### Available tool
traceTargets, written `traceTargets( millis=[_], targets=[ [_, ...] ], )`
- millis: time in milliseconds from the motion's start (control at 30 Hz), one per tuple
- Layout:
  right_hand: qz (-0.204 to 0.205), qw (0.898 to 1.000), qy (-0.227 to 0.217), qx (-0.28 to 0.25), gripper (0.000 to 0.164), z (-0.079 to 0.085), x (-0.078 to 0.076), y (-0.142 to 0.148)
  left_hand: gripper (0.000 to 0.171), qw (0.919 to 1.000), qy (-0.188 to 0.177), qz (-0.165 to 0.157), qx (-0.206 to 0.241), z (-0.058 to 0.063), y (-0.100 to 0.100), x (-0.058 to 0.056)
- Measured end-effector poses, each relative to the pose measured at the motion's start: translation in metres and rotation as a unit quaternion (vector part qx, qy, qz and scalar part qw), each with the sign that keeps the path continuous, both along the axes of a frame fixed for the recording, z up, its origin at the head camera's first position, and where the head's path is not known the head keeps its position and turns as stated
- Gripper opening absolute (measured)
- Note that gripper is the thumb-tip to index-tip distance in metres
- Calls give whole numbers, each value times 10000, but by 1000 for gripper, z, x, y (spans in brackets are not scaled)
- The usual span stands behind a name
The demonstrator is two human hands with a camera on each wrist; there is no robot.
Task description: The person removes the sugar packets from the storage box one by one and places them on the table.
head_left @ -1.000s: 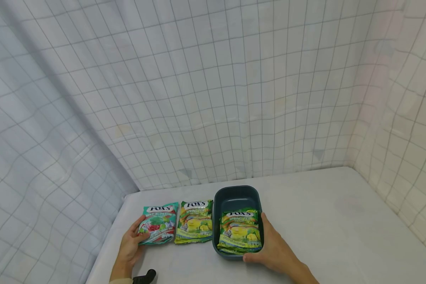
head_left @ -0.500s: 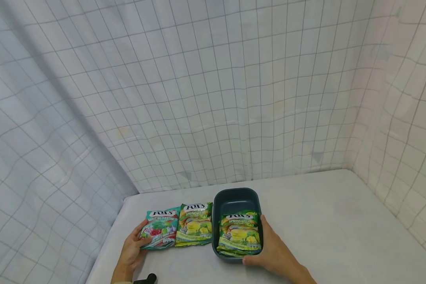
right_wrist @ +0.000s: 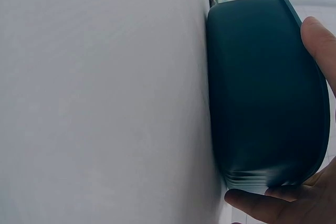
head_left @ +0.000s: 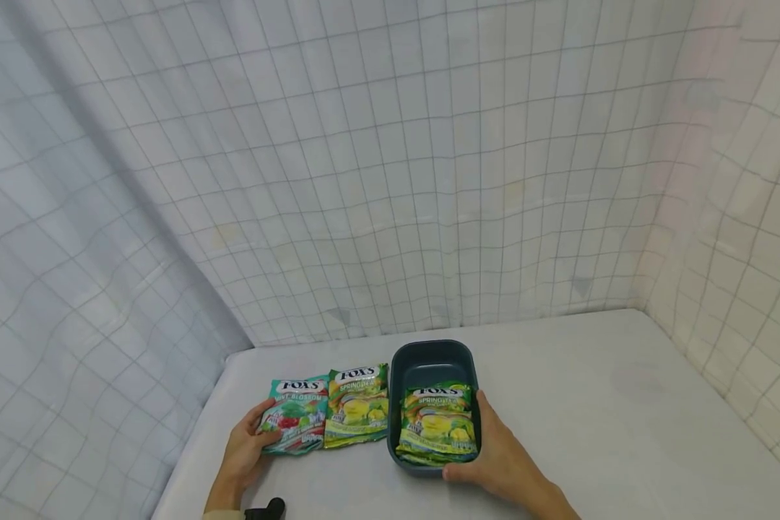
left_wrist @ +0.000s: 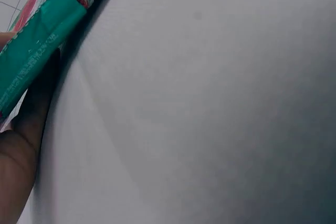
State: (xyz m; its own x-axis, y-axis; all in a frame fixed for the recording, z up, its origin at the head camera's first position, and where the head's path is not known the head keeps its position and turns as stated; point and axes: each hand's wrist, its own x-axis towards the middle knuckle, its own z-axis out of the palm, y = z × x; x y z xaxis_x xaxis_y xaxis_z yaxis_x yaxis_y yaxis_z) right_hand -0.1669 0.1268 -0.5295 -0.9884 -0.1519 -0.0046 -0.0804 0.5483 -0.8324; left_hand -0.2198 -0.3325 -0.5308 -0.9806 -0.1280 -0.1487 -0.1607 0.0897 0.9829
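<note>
My left hand [head_left: 245,446] holds the left edge of a teal Fox's Mint Blossom candy bag [head_left: 295,419], thumb on top. In the left wrist view, fingers reach under the teal candy bag [left_wrist: 39,51]. Right beside it lies a yellow-green Fox's Spring Tea candy bag [head_left: 356,408], edges meeting. A dark teal plastic tub [head_left: 429,361] stands to the right, with stacked Spring Tea bags [head_left: 438,426] in its near half. Around the tub's near right corner, my right hand [head_left: 503,458] grips its wall. In the right wrist view, thumb and fingers span the tub [right_wrist: 262,87].
Everything rests on a table with a white cloth [head_left: 591,404]. Grid-patterned white curtains [head_left: 429,180] hang behind and at both sides. At the near edge, below my left hand, a black rounded piece [head_left: 269,508] shows by the wrist.
My left hand has shifted the Mint Blossom bag slightly right, up against the Spring Tea bag beside it. The Spring Tea bag has turned a little. My right hand keeps its hold on the tub.
</note>
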Motion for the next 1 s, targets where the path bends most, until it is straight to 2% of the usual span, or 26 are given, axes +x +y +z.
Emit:
traceTargets(
  millis=[133,267,433,533,700,900,1000],
  targets=[
    [10,10000,9,-8,150,0,0,0,77,9972,-79,48,-742,6,2,0],
    [-36,10000,-40,5,150,1,1,2,76,9900,-54,-61,-1406,10,5,0],
    [20,10000,-1,48,150,2,1,2,70,9859,37,65,-1672,11,6,2],
    [34,10000,19,58,150,2,0,1,68,9876,136,253,-1544,11,5,3],
    [15,10000,29,40,150,3,-1,-1,68,9928,379,517,-1013,14,2,6],
    [-8,10000,-17,85,150,3,-1,0,72,9909,805,671,-848,22,9,7],
    [-2,9999,-48,91,150,2,-1,0,75,9909,1037,641,-575,28,17,8]
  ],
)
